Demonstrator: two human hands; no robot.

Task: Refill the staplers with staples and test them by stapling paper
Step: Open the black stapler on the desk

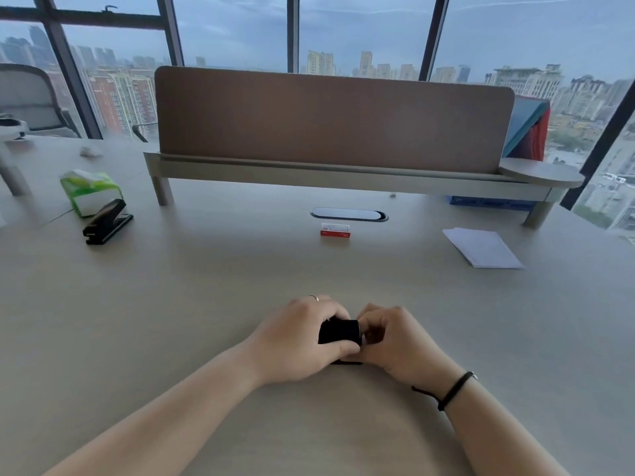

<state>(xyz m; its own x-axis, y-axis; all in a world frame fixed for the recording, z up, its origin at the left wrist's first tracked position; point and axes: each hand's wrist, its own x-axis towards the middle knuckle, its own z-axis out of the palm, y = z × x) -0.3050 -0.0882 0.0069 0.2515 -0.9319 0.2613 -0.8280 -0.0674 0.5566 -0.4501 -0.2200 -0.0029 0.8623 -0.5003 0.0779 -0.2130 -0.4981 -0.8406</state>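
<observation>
Stapler [339,332] sat low on the desk [240,286], well in front of the staple box [335,231], clasped by my left hand [302,338] from one side and pinched by my right hand [395,341] at the other, likely to steady it while I worked it open. Beyond it, I had kept the box within reach for refilling. Left of the box lay the second stapler [108,222], and right of it the paper [482,248], ready for testing.
</observation>
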